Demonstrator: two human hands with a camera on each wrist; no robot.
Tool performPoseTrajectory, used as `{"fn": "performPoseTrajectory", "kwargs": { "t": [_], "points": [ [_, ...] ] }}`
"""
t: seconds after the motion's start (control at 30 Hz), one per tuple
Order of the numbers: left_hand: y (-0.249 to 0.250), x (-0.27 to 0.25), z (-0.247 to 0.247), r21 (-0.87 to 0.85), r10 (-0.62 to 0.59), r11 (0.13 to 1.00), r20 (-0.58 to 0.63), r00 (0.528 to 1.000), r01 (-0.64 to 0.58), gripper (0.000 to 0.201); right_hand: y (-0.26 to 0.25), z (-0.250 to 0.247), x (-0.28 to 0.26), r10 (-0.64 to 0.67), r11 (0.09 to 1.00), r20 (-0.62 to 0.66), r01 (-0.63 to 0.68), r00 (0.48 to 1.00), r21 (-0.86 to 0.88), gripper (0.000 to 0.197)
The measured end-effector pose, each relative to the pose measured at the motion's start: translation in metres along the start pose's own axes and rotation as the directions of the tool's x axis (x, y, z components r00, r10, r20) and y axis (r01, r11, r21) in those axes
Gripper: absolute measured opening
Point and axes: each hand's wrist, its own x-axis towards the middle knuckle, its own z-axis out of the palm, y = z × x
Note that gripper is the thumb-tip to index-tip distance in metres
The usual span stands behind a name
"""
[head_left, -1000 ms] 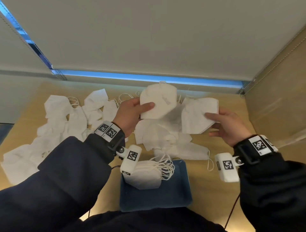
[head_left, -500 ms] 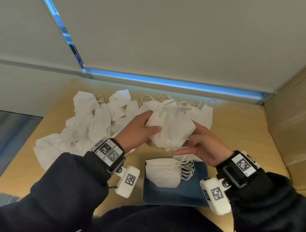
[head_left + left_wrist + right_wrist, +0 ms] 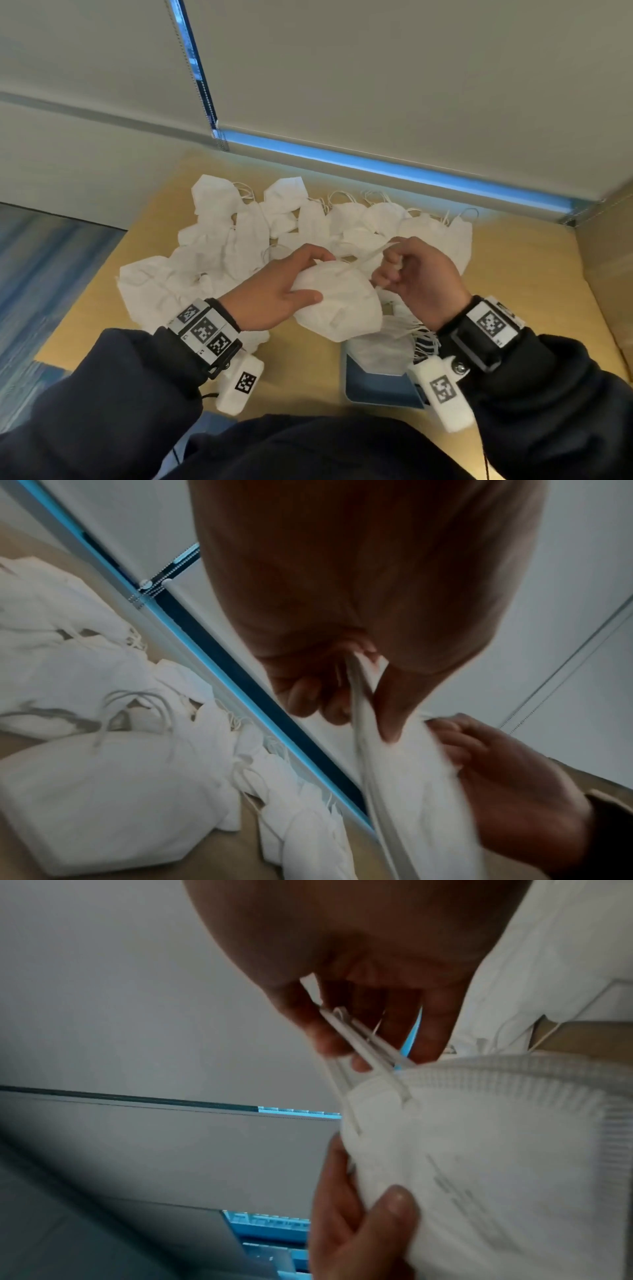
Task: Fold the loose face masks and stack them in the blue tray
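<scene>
A white folded face mask hangs above the table's near middle, held between both hands. My left hand grips its left edge with thumb on top and fingers curled round it. My right hand pinches the mask's ear loops and draws them taut. In the left wrist view the mask shows edge-on between the fingers. Below the right hand, the blue tray carries a stack of folded masks. Several loose masks lie heaped behind the hands.
The wooden table ends at a wall with a blue-lit strip behind. A cardboard-coloured side panel stands at the right. Blue carpet lies beyond the table's left edge.
A second ago each hand held a separate mask up. The hands have come together lower over one mask, and my right hand has shifted from under it to pinching the ear loops.
</scene>
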Motion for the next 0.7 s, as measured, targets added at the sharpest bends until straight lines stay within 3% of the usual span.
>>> {"fn": "performPoseTrajectory", "kwargs": {
  "t": [0.07,0.17,0.27,0.43,0.53,0.63,0.7],
  "points": [
    [-0.007,-0.002,-0.002,0.049,0.035,0.998,-0.028,0.999,-0.033,0.043,-0.010,-0.006,-0.005,0.081,0.997,0.087,-0.081,0.993,-0.014,0.024],
    [-0.009,-0.001,0.001,0.076,0.077,0.994,0.001,0.997,-0.077,0.025,-0.023,-0.024,-0.013,0.107,0.948,0.139,-0.059,0.984,-0.314,0.024],
    [-0.001,0.003,0.017,0.070,0.093,0.992,0.103,0.990,-0.101,0.036,-0.027,-0.041,-0.024,0.111,0.906,0.140,-0.042,0.984,-0.422,0.010],
    [0.011,0.007,0.053,0.127,0.164,0.974,0.166,0.972,-0.186,0.015,-0.014,-0.073,-0.043,0.006,0.863,-0.058,-0.035,0.998,-0.505,0.009],
    [0.016,0.014,0.070,0.248,0.182,0.942,0.186,0.966,-0.225,0.017,0.000,-0.100,-0.051,-0.063,0.881,-0.214,-0.047,0.975,-0.471,0.010],
    [0.016,0.022,0.085,0.368,0.138,0.906,0.210,0.968,-0.209,0.015,0.019,-0.110,-0.057,-0.031,0.806,-0.159,-0.069,0.987,-0.588,0.007],
    [0.014,0.025,0.097,0.508,0.113,0.832,0.236,0.965,-0.221,0.028,0.033,-0.111,-0.059,0.004,0.763,-0.125,-0.083,0.992,-0.641,0.006]
  ]
}}
